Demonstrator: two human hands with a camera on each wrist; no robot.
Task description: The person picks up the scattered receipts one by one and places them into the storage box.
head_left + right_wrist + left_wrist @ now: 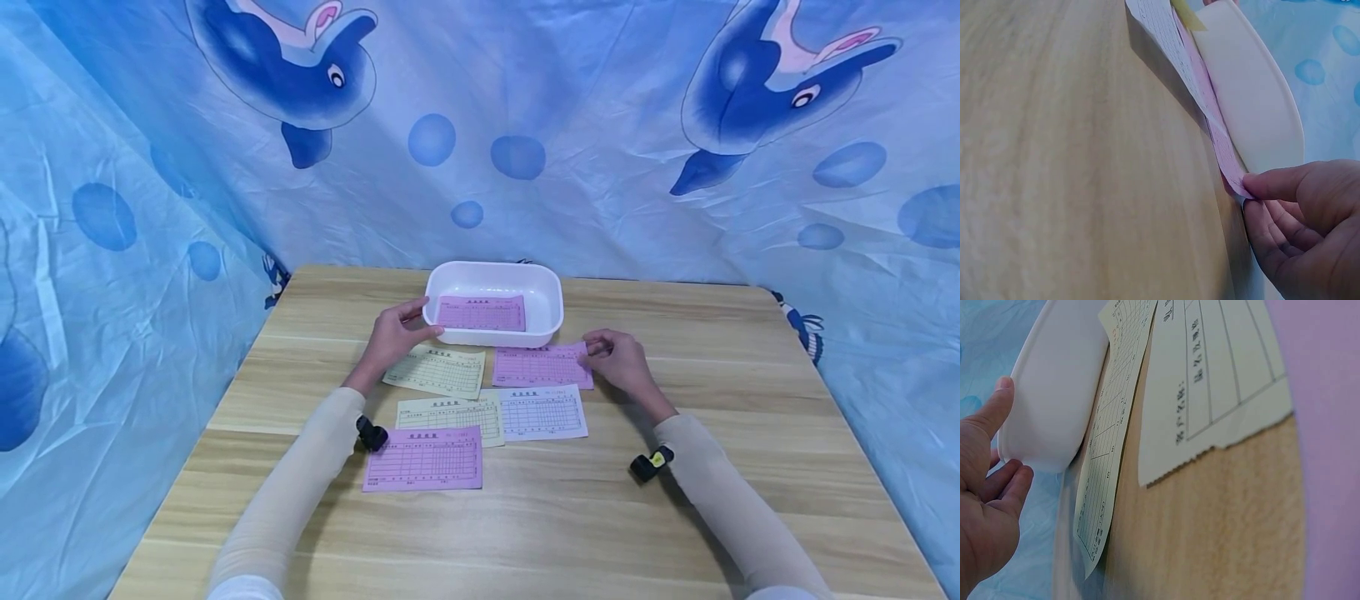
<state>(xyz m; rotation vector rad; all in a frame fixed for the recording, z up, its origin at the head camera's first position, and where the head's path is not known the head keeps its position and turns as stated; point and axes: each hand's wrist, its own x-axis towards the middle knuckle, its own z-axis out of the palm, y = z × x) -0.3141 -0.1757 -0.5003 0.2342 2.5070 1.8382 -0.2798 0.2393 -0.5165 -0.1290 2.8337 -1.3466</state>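
A white plastic basin (pixel 546 312) stands at the back of the table with a pink receipt slip (pixel 482 313) lying inside. My left hand (pixel 393 337) holds the basin's left end, thumb at the front corner; the left wrist view shows the thumb on the rim (pixel 1019 369). On the right, my right hand (pixel 622 362) pinches the right edge of another pink slip (pixel 536 367) in front of the basin. That slip's edge sits between thumb and fingers in the right wrist view, the slip (pixel 1230 165) seen nearly edge-on.
Nearer on the wooden table (pixel 570 517) lie a yellow slip (pixel 438 371), a second yellow slip (pixel 450 419), a white slip (pixel 543 413) and a pink slip (pixel 423 460), some overlapping. A blue dolphin-print cloth (pixel 600 225) hangs behind the table.
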